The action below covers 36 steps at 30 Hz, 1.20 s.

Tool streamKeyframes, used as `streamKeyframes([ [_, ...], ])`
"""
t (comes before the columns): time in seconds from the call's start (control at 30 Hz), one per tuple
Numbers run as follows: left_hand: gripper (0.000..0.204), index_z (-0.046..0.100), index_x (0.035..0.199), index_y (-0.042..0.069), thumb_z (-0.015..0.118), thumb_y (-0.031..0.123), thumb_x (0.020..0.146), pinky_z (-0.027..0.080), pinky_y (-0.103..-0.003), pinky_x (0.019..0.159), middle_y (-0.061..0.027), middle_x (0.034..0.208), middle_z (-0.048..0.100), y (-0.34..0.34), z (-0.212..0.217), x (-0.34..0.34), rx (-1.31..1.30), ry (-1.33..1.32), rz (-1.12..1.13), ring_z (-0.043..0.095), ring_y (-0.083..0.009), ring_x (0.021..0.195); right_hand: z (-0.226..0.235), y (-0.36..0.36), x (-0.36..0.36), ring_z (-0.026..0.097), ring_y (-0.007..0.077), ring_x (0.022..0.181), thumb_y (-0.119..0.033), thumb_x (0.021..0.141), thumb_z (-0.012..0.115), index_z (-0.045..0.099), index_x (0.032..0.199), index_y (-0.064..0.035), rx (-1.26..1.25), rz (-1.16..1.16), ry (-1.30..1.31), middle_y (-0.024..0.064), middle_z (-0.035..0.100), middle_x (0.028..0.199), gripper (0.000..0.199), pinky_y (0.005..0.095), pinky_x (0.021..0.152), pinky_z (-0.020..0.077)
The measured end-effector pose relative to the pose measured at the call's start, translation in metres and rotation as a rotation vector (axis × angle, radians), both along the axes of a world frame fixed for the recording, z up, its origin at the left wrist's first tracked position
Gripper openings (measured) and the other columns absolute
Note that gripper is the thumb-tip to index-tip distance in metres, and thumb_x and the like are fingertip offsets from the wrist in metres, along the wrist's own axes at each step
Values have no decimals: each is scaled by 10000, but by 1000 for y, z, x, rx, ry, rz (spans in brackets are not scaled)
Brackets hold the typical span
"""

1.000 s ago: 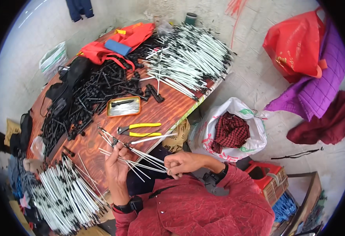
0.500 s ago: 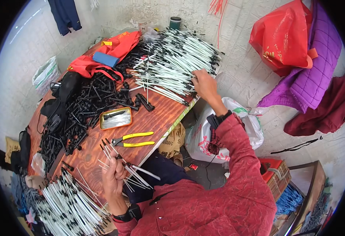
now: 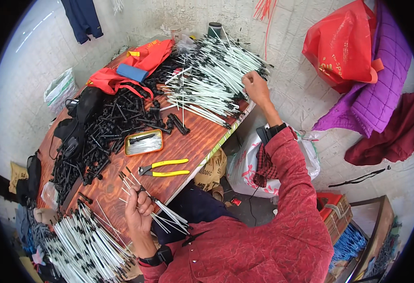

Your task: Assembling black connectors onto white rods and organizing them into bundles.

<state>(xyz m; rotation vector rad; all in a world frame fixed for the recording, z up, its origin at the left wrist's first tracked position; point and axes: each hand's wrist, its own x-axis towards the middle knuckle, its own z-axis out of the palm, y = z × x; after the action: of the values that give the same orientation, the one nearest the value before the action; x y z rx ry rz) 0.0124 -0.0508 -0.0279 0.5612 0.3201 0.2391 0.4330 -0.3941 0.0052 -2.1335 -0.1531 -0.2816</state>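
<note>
My left hand (image 3: 139,213) is closed around a small bunch of thin white rods with black fittings (image 3: 168,218), held over the table's near edge. Their black tips poke out above the fingers. My right hand (image 3: 257,88) is pinched at the right side of a large pile of similar white rods (image 3: 207,78) at the back of the table. A long white rod (image 3: 233,47) slants up and left from its fingertips; the exact grip is partly hidden. Yellow-handled pliers (image 3: 164,168) lie just beyond my left hand.
A heap of black plastic parts (image 3: 98,137) covers the table's left side, beside a small tin (image 3: 144,142) of thin white pieces. More white rods (image 3: 86,243) lie at the near left. A red bag (image 3: 153,54) lies behind. A white plastic bag (image 3: 244,165) stands right of the table.
My right hand has shifted slightly right and up along the pile, and a rod now stands up from it. My left hand keeps its bunch, the rods' lower ends tilting further down.
</note>
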Motion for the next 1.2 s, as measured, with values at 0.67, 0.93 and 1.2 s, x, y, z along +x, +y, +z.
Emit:
streamKeyframes([
  [0.67,207,583,1188,89,475,258,1136,282,-182,462,43,754,401,-6,-8,-9,-31,19,-47,336,-33,575,-8,17,-10,695,349,934,-328,911,731,735,1017,-101,-444,15,-569,140,711,984,251,463,803,546],
  [0.93,211,592,1170,87,465,254,1138,274,-187,460,53,720,378,-13,-18,8,-70,2,-147,319,-38,564,-55,5,-125,701,383,852,-258,870,761,674,847,-57,-694,312,-427,162,701,857,221,487,734,559],
  [1.2,216,591,1190,68,470,238,1135,278,-195,453,48,721,387,-11,-20,-3,-118,4,-95,339,-41,553,-22,27,-131,723,306,702,-255,900,599,742,961,-22,-456,447,115,152,767,856,280,422,656,567],
])
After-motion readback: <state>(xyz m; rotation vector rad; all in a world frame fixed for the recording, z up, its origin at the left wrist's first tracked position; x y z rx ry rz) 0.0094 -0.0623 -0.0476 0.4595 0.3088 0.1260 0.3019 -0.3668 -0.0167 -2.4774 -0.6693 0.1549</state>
